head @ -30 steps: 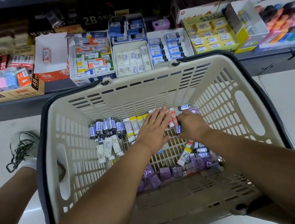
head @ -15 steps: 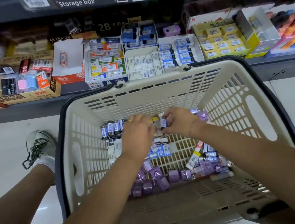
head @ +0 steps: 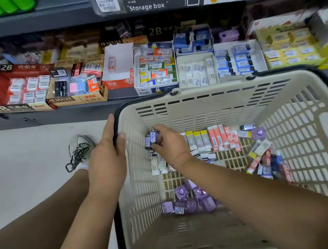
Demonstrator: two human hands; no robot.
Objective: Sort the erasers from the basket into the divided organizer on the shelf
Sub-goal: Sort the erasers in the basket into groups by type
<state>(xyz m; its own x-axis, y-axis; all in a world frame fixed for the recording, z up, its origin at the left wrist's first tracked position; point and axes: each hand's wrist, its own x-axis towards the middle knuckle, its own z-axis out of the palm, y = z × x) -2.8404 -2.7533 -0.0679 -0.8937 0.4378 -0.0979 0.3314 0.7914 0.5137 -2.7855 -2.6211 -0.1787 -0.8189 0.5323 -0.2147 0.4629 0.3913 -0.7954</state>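
The right hand (head: 170,146) is inside the basket (head: 208,106), near its far-left corner, fingers curled round a small stack of blue-sleeved erasers (head: 151,140). The left hand (head: 108,151) grips the basket's black left rim just beside them. Yellow-sleeved erasers (head: 198,140) and red-sleeved erasers (head: 222,136) lie in a row to the right; purple-wrapped erasers (head: 187,202) lie nearer the person. The divided organizer (head: 216,66) sits on the shelf (head: 75,112) beyond the basket. The floor (head: 29,161) is pale.
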